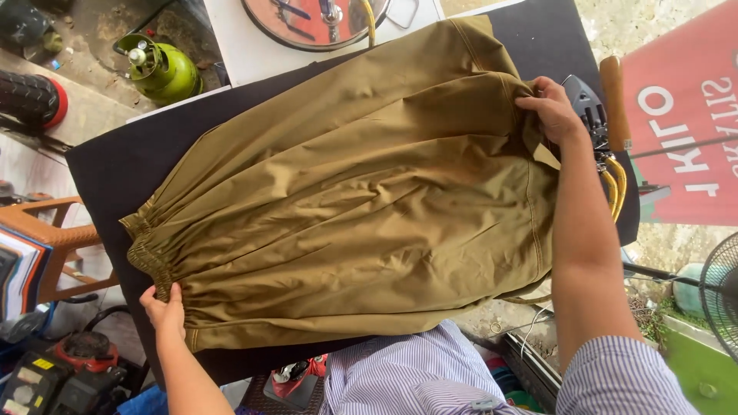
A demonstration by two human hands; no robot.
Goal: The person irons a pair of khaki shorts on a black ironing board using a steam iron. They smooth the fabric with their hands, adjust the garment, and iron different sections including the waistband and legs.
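An olive-brown garment [361, 200] with a gathered elastic waistband lies spread across a black padded board [108, 180]. My left hand [165, 307] pinches the near corner of the waistband at the lower left. My right hand [550, 107] grips the garment's hem edge at the far right. A wooden-handled iron [600, 115] sits just beyond my right hand, partly hidden by it.
A green gas cylinder [161, 69] stands on the ground at the upper left. A round metal vessel [315, 19] sits on a white surface at the top. A wooden chair [54, 238] is at the left, a red sign [684, 115] and a fan [719, 292] at the right.
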